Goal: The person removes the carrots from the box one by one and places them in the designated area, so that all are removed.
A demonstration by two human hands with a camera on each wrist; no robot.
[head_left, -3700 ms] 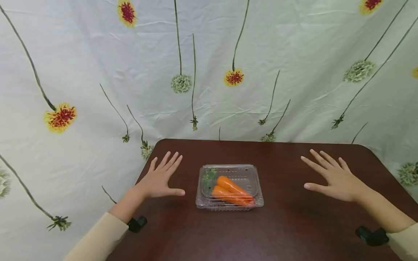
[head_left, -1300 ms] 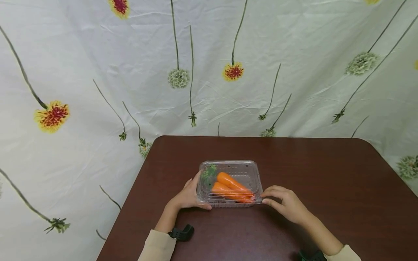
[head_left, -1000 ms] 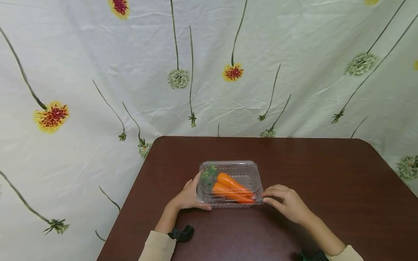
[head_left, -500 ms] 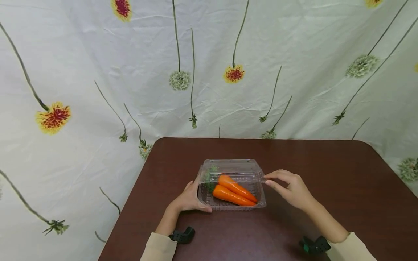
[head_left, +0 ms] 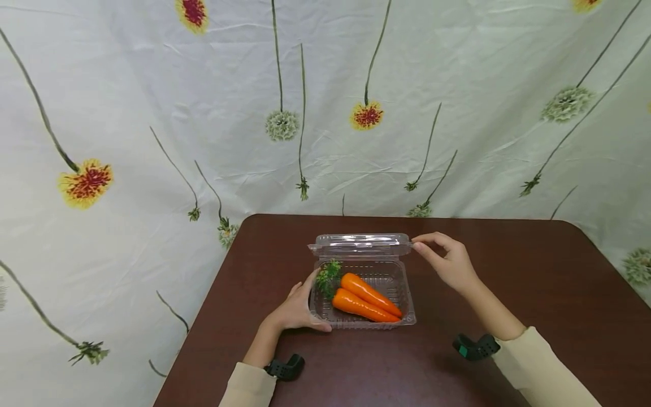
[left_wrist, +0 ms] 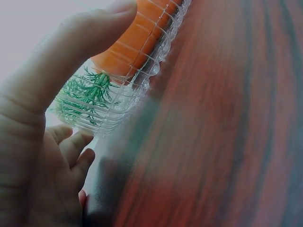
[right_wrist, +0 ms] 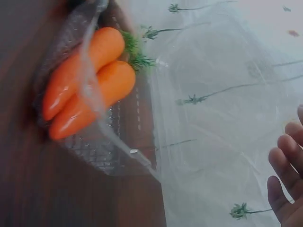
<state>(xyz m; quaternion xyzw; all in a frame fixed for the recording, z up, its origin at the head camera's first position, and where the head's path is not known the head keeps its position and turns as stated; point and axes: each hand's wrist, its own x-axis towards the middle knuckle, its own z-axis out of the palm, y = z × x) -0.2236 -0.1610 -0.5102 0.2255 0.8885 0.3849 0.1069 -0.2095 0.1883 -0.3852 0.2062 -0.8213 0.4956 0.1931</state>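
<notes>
A clear plastic clamshell (head_left: pixel 391 279) sits upright on the brown tabletop (head_left: pixel 508 271), its hinged lid (head_left: pixel 361 244) raised at the far side. Two glossy orange carrots (head_left: pixel 359 306) lie together inside, leafy greens (head_left: pixel 329 274) leftward, tips at the near right corner.

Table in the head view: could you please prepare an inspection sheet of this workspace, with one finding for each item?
Surface: dark reddish-brown table with rounded far corners.
Job's things: clear plastic box, its lid raised; two orange carrots lying inside, green leaves near their thick ends.
Clutter: nothing seen.
Grips: left grip holds the box's left end; right grip pinches the lid's right corner.
Cables: nothing seen.
Surroundings: white flower-printed cloth beyond the table; black wristbands on both wrists.
</notes>
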